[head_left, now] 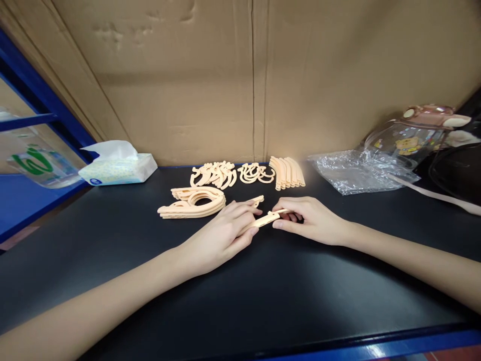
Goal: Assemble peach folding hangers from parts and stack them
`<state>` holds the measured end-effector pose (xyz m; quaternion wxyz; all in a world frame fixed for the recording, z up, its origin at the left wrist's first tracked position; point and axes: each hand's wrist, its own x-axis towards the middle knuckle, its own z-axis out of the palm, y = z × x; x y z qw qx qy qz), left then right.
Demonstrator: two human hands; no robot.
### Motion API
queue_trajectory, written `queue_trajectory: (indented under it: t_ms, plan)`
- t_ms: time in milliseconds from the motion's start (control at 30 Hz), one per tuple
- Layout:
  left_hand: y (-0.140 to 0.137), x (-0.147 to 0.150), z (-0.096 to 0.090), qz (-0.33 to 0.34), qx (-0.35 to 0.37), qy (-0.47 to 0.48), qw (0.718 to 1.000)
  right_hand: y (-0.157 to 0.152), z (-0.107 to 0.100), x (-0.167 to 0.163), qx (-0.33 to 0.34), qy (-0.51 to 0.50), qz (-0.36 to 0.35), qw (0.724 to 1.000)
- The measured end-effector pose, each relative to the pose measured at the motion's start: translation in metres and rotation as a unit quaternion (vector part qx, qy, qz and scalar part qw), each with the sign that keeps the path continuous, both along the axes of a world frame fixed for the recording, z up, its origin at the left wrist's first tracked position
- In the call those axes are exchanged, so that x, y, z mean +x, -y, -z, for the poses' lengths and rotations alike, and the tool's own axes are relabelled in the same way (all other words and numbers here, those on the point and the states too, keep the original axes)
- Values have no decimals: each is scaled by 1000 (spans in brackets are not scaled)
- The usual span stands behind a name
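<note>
at left, cream curved plastic frames (184, 212) lie stacked, probably to save room. over the black surface (240, 311), the left hand (225, 230) grips a cream flat plastic piece (266, 219), seemingly for steadiness; the right hand (315, 220) pinches a narrow cream part (282, 211) at its end.

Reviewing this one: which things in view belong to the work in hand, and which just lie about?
Seemingly part of the work:
- cream piece in left hand and right hand
- stacked cream pieces
- curved pieces, ring-like pieces, ridged row

Apparently just lying about:
- tissue pack
- clear plastic bag
- brown-topped container
- green-marked container
</note>
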<state>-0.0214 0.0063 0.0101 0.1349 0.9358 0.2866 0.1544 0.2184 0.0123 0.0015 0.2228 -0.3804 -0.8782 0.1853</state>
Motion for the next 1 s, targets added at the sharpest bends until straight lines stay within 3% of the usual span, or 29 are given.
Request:
queue_trajectory:
  t_ms: [400, 633, 1000]
  plan:
    - [4, 0, 2, -18, 35, 19, 999, -2, 1, 1, -11, 15, 46, 999]
    - [3, -1, 8, -20, 64, 9, 998, -5, 1, 0, 1, 2, 12, 1000]
    - [2, 2, 7, -39, 41, -15, 998, -1, 2, -1, -5, 4, 36, 999]
